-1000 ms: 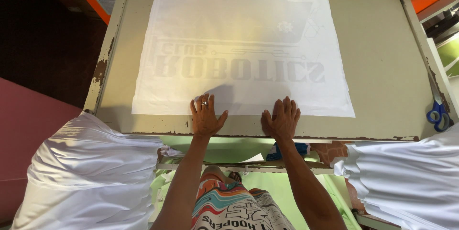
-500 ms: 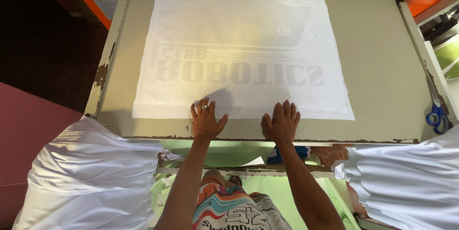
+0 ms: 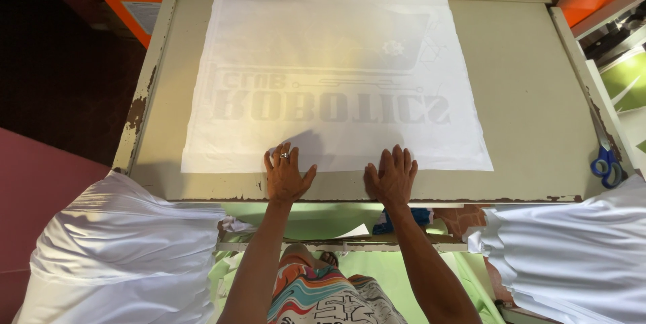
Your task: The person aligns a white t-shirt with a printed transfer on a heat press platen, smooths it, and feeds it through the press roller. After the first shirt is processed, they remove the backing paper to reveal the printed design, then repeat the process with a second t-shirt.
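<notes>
Left hand [image 3: 286,176] lies flat and open, palm down, fingers spread, a ring on one finger; its fingertips rest on the near edge of the white sheet [image 3: 336,88] and the heel sits on the bare tabletop [image 3: 531,109]. Right hand [image 3: 392,177] is likewise flat and open, grasping nothing, fingertips at the same near edge. Compared with half a second and one second ago, both hands hold nearly the same spots, and the sheet has not shifted on the tabletop. Judgement: the work in hand is pressing and holding the sheet flat, not moving it. Beyond the fingertips the sheet runs away from the person, a grey mirrored print showing through it. Far right of the right hand, blue-handled scissors [image 3: 607,166] lie by the tabletop's edge. White cloth [image 3: 121,250] is heaped below and left of the left hand, more white cloth [image 3: 572,250] below and right of the right hand.
</notes>
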